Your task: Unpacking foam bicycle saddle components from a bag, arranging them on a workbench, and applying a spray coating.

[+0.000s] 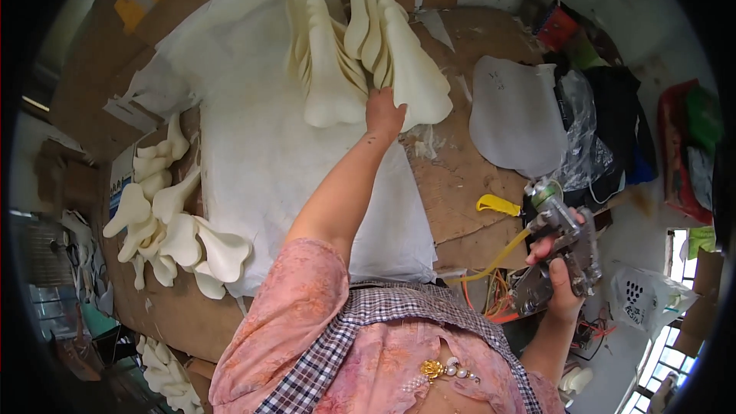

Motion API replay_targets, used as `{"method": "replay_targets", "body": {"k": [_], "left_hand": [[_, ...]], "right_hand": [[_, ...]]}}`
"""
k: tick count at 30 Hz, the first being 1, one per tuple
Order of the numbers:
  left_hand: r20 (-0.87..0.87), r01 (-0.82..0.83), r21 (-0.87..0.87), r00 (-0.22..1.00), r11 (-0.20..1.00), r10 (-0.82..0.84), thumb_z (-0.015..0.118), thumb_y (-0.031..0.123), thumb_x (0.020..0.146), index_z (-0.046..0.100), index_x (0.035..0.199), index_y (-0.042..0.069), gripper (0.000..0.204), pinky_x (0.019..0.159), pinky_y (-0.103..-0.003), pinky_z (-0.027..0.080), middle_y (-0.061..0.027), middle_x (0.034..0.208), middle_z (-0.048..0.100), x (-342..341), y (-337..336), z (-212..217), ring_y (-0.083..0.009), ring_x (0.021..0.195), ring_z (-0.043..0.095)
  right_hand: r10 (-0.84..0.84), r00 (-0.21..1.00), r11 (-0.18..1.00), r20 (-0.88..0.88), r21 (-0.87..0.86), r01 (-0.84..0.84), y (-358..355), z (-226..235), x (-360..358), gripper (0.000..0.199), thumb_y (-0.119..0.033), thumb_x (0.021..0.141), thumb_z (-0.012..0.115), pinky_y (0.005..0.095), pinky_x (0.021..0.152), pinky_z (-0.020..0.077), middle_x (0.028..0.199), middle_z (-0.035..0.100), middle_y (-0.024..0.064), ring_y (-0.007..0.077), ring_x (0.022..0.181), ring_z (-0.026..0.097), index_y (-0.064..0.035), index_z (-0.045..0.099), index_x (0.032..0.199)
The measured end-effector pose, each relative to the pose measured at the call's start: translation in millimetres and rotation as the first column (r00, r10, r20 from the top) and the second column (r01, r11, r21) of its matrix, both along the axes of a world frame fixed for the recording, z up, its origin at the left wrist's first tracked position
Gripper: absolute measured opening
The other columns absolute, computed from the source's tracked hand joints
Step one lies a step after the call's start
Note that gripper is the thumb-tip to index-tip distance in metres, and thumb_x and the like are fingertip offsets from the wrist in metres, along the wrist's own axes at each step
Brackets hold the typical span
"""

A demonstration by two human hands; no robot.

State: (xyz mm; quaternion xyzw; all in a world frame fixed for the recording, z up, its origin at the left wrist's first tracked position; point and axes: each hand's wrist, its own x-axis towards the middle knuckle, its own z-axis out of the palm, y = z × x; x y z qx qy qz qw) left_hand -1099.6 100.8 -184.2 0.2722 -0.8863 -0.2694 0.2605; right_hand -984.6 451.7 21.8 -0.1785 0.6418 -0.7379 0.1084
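Note:
Two clusters of cream saddle-shaped foam pads (pixel 335 88) stand on edge on a white sheet (pixel 307 199) at the far side of the table. My left hand (pixel 385 113) reaches to their near end and is closed on the lower edge of a pad in the right cluster (pixel 418 80); its fingertips are hidden among the pads. At the right, my right hand (pixel 563 287) is wrapped round a metal spray gun (pixel 563 241) with a yellow hose (pixel 498 261). The gun is held over the table's right edge, away from the pads.
More foam pads (pixel 180 238) lie piled at the left edge, with others (pixel 165 376) below. A grey template sheet (pixel 517 111), clear plastic (pixel 584 130) and a yellow-handled tool (pixel 498 205) lie at the right. Loose wires (pixel 498 299) hang near the front edge. A white plastic bag (pixel 644 299) hangs right.

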Motion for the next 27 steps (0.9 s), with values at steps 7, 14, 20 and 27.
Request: {"method": "replay_targets", "body": {"k": [7, 14, 20, 27], "left_hand": [[-0.277, 0.052, -0.018, 0.959, 0.999, -0.055, 0.055, 0.005, 0.075, 0.063, 0.087, 0.000, 0.016, 0.070, -0.037, 0.046, -0.0167, 0.081, 0.060, 41, -38, 45, -0.0322, 0.076, 0.058], [-0.415, 0.074, 0.136, 0.910, 0.988, -0.011, 0.058, 0.007, 0.079, 0.063, 0.092, 0.000, 0.016, 0.067, -0.031, 0.046, -0.0116, 0.082, 0.061, 52, -78, 45, -0.0204, 0.073, 0.058], [-0.396, -0.014, 0.111, 0.916, 0.994, 0.057, 0.054, -0.001, 0.064, 0.059, 0.096, 0.004, 0.033, 0.088, -0.042, 0.039, -0.0171, 0.096, 0.057, -62, -3, -58, -0.0336, 0.096, 0.052], [-0.170, -0.176, 0.117, 0.966, 0.977, 0.194, 0.060, 0.002, 0.061, 0.063, 0.079, 0.005, 0.019, 0.082, -0.041, 0.043, -0.0167, 0.092, 0.057, -53, 5, -36, -0.0351, 0.091, 0.051]], "right_hand": [[0.109, 0.971, 0.951, 0.210, 0.263, -0.164, 7, -34, -48, 0.061, -0.016, 0.079, 0.065, 0.0274, 0.068, 0.0487, 0.088, 0.056, 0.0061, 0.0130, 0.075, 0.055, 0.0051, 0.038, 0.129], [-0.007, 1.000, 0.999, 0.022, 0.050, 0.005, -10, -20, -67, 0.060, -0.015, 0.079, 0.064, 0.0285, 0.068, 0.0489, 0.084, 0.057, 0.0065, 0.0136, 0.072, 0.055, 0.0027, 0.038, 0.130], [0.064, 0.976, 0.989, 0.210, 0.119, -0.091, -11, -64, -51, 0.059, -0.007, 0.079, 0.059, 0.0308, 0.067, 0.0493, 0.085, 0.055, 0.0066, 0.0147, 0.072, 0.053, 0.0028, 0.035, 0.132], [0.200, 0.959, 0.905, 0.199, 0.338, -0.259, -25, -67, -59, 0.059, -0.018, 0.081, 0.063, 0.0303, 0.075, 0.0465, 0.087, 0.057, 0.0073, 0.0164, 0.077, 0.056, 0.0024, 0.038, 0.130]]}}
